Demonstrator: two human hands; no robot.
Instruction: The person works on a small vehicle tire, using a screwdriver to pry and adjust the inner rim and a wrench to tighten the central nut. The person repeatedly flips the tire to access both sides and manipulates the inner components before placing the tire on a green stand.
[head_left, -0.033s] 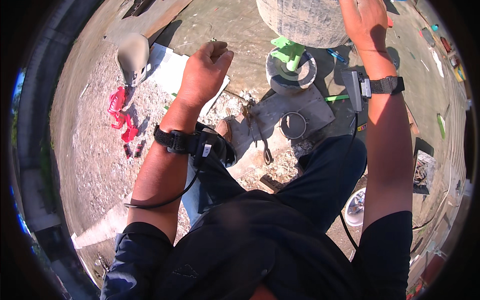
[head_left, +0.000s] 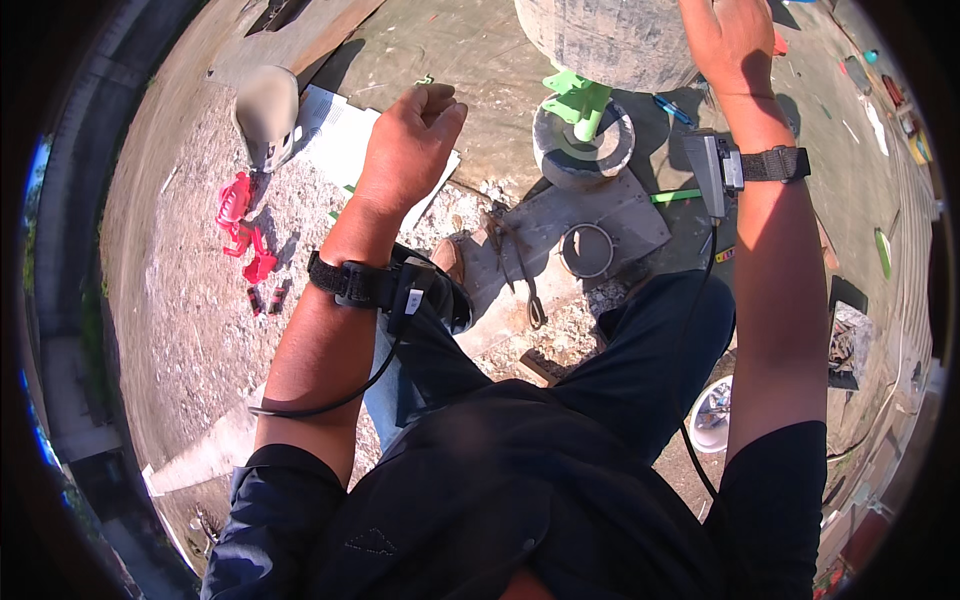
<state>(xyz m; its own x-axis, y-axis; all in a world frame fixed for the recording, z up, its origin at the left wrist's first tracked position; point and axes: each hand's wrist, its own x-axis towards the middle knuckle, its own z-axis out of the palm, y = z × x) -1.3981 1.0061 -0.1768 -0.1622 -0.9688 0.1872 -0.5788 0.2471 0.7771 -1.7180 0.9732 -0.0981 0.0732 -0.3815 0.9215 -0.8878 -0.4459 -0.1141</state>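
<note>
A large grey, dusty, rounded vessel (head_left: 605, 45) fills the top of the view, cut off by the upper edge. My right hand (head_left: 730, 50) is at its right side; the fingers run out of view. Below the vessel, a light green plastic part (head_left: 582, 105) with flat tabs and a tube stands over a grey wheel-like round block (head_left: 600, 165). My left hand (head_left: 412, 140) hangs to the left of these, fingers curled together. A small light green bit (head_left: 425, 80) shows just beyond its fingertips; whether the fingers hold it is unclear.
A grey board (head_left: 635, 225) carries a metal ring (head_left: 586, 250) and a long-handled tool (head_left: 530, 295). White papers (head_left: 325, 125), a pale shoe-like item (head_left: 268, 110) and red plastic pieces (head_left: 235, 205) lie left. A white bucket (head_left: 711, 420) stands by my right leg.
</note>
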